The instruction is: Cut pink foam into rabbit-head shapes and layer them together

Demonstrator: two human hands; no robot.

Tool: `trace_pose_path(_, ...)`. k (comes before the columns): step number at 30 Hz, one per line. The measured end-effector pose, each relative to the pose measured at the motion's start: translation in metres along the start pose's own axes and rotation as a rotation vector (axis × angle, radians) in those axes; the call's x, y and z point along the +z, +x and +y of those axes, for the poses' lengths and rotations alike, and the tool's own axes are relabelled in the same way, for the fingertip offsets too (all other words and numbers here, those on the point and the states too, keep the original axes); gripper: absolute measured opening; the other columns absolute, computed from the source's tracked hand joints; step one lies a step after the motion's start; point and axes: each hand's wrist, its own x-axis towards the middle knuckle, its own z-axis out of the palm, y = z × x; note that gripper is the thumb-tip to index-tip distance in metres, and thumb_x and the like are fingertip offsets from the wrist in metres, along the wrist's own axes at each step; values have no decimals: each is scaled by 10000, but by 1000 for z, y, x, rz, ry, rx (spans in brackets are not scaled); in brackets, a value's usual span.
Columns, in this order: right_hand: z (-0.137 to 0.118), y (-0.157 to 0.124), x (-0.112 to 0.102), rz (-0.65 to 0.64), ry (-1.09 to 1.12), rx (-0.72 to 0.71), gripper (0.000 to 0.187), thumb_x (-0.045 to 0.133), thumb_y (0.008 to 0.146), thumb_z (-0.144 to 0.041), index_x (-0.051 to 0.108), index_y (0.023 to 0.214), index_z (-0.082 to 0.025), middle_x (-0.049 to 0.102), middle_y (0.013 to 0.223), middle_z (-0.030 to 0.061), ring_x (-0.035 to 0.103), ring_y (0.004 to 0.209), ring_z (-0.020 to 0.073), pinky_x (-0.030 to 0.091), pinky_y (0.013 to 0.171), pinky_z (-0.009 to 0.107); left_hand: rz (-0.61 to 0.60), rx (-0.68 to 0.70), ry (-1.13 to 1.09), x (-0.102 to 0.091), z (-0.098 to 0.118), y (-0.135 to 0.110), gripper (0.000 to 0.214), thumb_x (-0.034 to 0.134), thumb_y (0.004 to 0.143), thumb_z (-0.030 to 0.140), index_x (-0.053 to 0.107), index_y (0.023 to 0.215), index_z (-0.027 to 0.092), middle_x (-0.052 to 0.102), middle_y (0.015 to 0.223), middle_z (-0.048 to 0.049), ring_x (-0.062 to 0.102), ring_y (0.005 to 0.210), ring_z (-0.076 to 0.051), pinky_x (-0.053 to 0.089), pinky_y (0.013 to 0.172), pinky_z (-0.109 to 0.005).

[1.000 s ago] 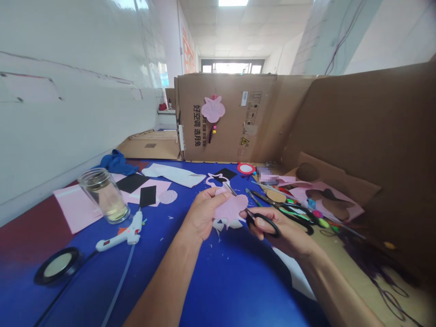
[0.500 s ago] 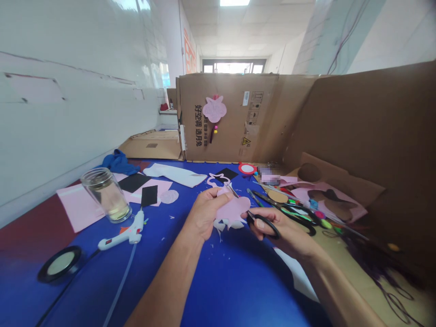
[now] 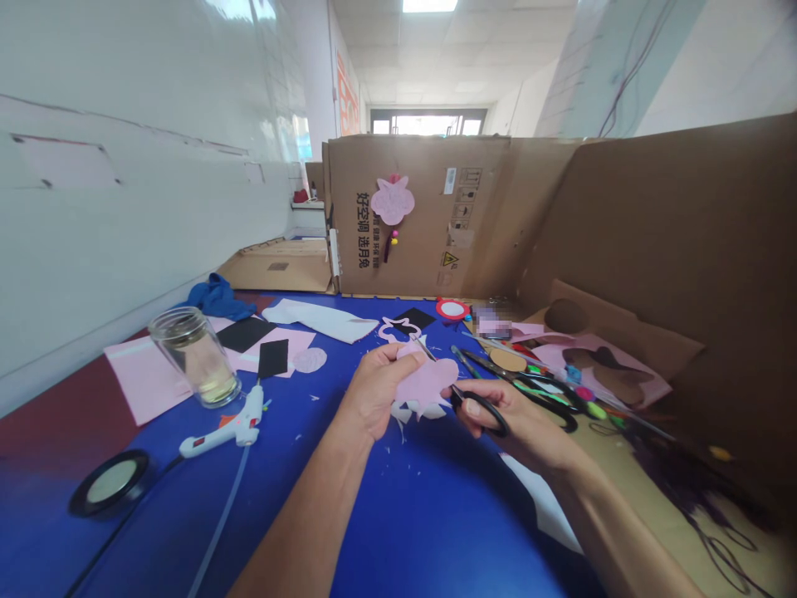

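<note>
My left hand (image 3: 377, 390) pinches a pink cut-out with a rounded, lobed edge (image 3: 426, 386), thumb on top, just above the blue table. My right hand (image 3: 507, 415) is closed round the black handles of a pair of scissors (image 3: 494, 418). Their blades run behind the pink piece, and a metal tip shows past its upper edge. White scraps (image 3: 429, 409) lie below the piece, with small trimmings scattered around. Just beyond my left fingers is a thin pink outline frame (image 3: 390, 330), next to a black square (image 3: 416, 318).
At left are a glass of pale liquid (image 3: 200, 361), a white glue gun (image 3: 240, 423) with its cord, and a black tape roll (image 3: 112, 483). Larger black scissors (image 3: 529, 382) and craft bits crowd the right. Cardboard walls (image 3: 423, 249) bound the back and right.
</note>
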Motion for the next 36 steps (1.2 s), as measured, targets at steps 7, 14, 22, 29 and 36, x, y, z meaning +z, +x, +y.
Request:
trace_pose_path(7, 4, 1, 0, -30, 47, 8, 498, 782, 836, -657, 681, 856, -170, 524, 654, -18, 382, 644, 144, 270, 661, 309, 3, 0, -27, 1, 1, 0, 227, 849, 699, 349, 750, 750, 151, 706, 696, -58, 611, 583, -141, 457, 575, -259)
trace_pose_path(14, 3, 0, -1, -48, 2, -17, 487, 758, 873, -627, 604, 723, -190, 519, 674, -10, 375, 652, 146, 244, 639, 310, 6, -2, 5, 2, 0, -1, 234, 846, 697, 353, 737, 743, 152, 692, 677, -52, 594, 564, -135, 434, 561, -255)
trace_pose_path(22, 6, 1, -3, -51, -15, -24, 476, 739, 897, -618, 617, 732, -188, 521, 697, -8, 381, 673, 150, 252, 646, 311, -14, 0, 19, 1, -4, 1, 229, 835, 714, 355, 741, 751, 149, 673, 656, -39, 564, 529, -119, 427, 533, -249)
trace_pose_path(29, 7, 1, -3, -43, -24, -36, 476, 735, 905, -612, 605, 731, -188, 504, 687, -16, 352, 660, 144, 225, 630, 314, 1, 5, 13, 1, -3, 1, 229, 851, 701, 341, 728, 724, 150, 658, 645, -25, 556, 527, -107, 413, 528, -238)
trace_pose_path(36, 4, 0, -3, -38, -29, -48, 502, 741, 893, -631, 593, 711, -188, 498, 682, -19, 355, 658, 139, 230, 632, 311, 17, -4, -24, 1, -5, 2, 239, 862, 710, 345, 757, 798, 148, 723, 720, -71, 633, 583, -148, 472, 579, -266)
